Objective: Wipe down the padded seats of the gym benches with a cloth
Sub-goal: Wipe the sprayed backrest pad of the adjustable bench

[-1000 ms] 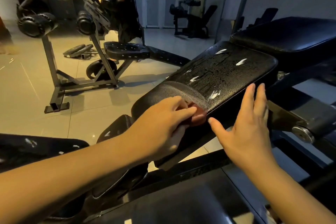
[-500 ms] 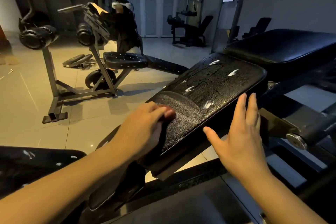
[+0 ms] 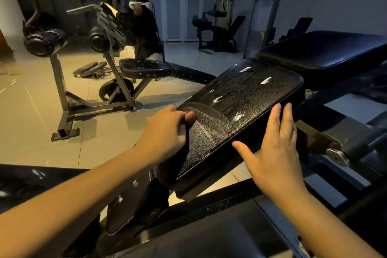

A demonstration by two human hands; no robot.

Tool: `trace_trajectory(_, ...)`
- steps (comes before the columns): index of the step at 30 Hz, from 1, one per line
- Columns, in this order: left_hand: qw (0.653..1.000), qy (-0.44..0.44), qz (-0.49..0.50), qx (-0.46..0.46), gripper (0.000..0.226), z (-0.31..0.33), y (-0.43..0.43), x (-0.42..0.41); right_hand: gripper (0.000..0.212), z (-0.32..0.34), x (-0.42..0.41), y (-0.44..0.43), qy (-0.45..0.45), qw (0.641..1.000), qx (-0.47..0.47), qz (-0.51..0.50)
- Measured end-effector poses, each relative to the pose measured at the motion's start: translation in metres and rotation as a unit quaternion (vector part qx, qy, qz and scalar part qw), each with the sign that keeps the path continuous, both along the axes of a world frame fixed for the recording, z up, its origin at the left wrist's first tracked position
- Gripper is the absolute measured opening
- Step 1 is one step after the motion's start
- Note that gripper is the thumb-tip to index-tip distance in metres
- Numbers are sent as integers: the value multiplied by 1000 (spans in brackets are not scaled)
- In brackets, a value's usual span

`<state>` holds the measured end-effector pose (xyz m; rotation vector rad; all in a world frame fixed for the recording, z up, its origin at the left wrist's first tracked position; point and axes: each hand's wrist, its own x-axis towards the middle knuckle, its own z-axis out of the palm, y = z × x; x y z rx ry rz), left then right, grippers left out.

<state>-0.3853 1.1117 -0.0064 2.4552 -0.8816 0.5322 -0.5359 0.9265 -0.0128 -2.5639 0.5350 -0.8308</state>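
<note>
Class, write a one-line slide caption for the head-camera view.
Wiping a gym bench: left hand grips a reddish cloth on the wet padded seat, right hand open at its side edge.

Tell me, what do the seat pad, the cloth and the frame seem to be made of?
Seat pad: likely vinyl or faux leather; black pebbled grain, glossy where wet. Cloth: soft reddish fabric, mostly hidden under the left hand, so weave unclear. Frame: probably painted steel; dark, matte, straight bar.
</note>
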Motion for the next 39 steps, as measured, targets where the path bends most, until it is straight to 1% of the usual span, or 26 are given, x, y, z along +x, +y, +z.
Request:
trace_trajectory(1, 1000, 0, -8, -1, 28, 0, -3, -9, 116, 0, 0, 0, -1, 1000, -2, 1)
trace_trajectory(4, 991, -55, -120, -6, 33, -4, -2, -59, 116, -1, 1, 1, 0, 1000, -8, -5)
trace_trajectory(6, 986, -81, -148, -1, 35, -4, 0, -60, 117, -1, 3, 2, 1, 1000, -5, -9)
trace_trajectory(8, 993, -69, -91, 10, 35, -3, -4, -22, 117, -1, 4, 2, -2, 1000, -2, -6)
trace_trajectory(10, 1000, -1, -1, 10, 27, 4, -13, 23, 117, -1, 3, 1, -4, 1000, 0, -4)
trace_trajectory(12, 996, 60, 53, -45, 21, 14, -20, 45, 116, -1, 1, 0, -3, 1000, -6, -3)
trace_trajectory(13, 994, 74, 50, -60, 21, 19, -26, 42, 116, -2, 1, -1, -2, 1000, -10, -2)
trace_trajectory(15, 997, 43, -30, -56, 28, 21, -39, 12, 116, -2, 1, -3, -2, 1000, -17, 0)
trace_trajectory(17, 985, -30, -160, -46, 33, 24, -37, -35, 116, -3, 3, -3, -3, 1000, -16, -4)
trace_trajectory(18, 977, -55, -203, -41, 34, 22, -35, -46, 116, -4, 4, -3, -4, 1000, -16, -5)
trace_trajectory(19, 974, -73, -213, -27, 35, 21, -34, -42, 117, -5, 5, -3, -7, 1000, -16, -5)
trace_trajectory(20, 979, -77, -187, -16, 36, 21, -35, -27, 117, -5, 5, -3, -10, 1000, -16, -4)
trace_trajectory(21, 989, -66, -136, -8, 35, 21, -38, -4, 117, -5, 5, -3, -12, 1000, -16, -3)
trace_trajectory(23, 1000, -7, -17, -12, 29, 26, -45, 46, 117, -4, 4, -3, -15, 1000, -11, -4)
trace_trajectory(25, 998, 37, 30, -33, 26, 31, -51, 60, 117, -4, 3, -3, -16, 1000, -8, -6)
trace_trajectory(26, 999, 38, 15, -32, 26, 33, -55, 50, 117, -3, 3, -3, -15, 1000, -7, -4)
trace_trajectory(28, 996, -16, -83, -31, 28, 33, -59, 8, 117, -3, 4, -2, -12, 1000, -6, -4)
trace_trajectory(30, 977, -66, -201, -30, 28, 36, -54, -33, 117, -4, 5, -2, -6, 1000, -3, -10)
trace_trajectory(31, 971, -87, -220, -20, 29, 34, -53, -32, 118, -3, 5, -1, -4, 1000, -2, -12)
trace_trajectory(32, 974, -93, -206, -12, 31, 33, -53, -22, 118, -3, 5, -1, -4, 1000, 0, -12)
trace_trajectory(33, 983, -84, -163, -8, 32, 31, -55, -1, 118, -3, 5, -2, -7, 1000, 1, -9)
trace_trajectory(34, 993, -62, -100, -2, 31, 32, -59, 26, 118, -2, 4, -2, -8, 1000, 3, -6)
trace_trajectory(36, 1000, -12, 6, -14, 26, 33, -62, 68, 118, -2, 2, -1, -4, 1000, 6, -1)
trace_trajectory(37, 1000, -6, 26, -17, 25, 35, -65, 74, 118, -2, 1, -1, -2, 1000, 7, 3)
trace_trajectory(38, 1000, -4, 19, -14, 26, 37, -68, 68, 117, -2, 1, -2, -2, 1000, 7, 5)
trace_trajectory(39, 1000, -8, -18, -13, 29, 39, -68, 53, 117, -2, 1, -2, -6, 1000, 5, 6)
